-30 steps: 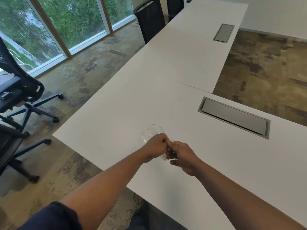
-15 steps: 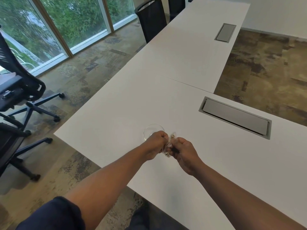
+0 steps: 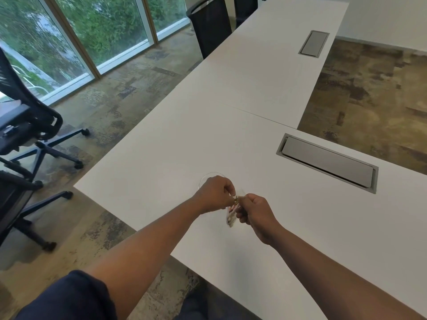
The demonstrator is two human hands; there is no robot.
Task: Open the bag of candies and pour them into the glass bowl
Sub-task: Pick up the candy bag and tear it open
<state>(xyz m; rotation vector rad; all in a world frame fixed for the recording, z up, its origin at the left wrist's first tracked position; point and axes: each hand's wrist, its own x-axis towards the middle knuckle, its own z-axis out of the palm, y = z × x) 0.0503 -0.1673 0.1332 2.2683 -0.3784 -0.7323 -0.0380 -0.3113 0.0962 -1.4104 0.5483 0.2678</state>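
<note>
A small clear bag of candies (image 3: 231, 214) hangs between my two hands just above the white table (image 3: 161, 158). My left hand (image 3: 216, 194) pinches the bag's top from the left. My right hand (image 3: 254, 211) pinches it from the right, fingers curled. The bag is blurred and its contents are hard to make out. A clear glass bowl (image 3: 208, 177) stands on the table just behind my left hand, which hides most of it; only its far rim shows.
A grey cable hatch (image 3: 327, 161) is set into the table to the right, and a second hatch (image 3: 314, 43) lies farther back. Black office chairs (image 3: 27, 125) stand on the floor to the left. The table's near edge runs diagonally below my forearms.
My hands have drawn slightly apart, and the bag now hangs lower between them with more of it showing. The bowl has stayed put.
</note>
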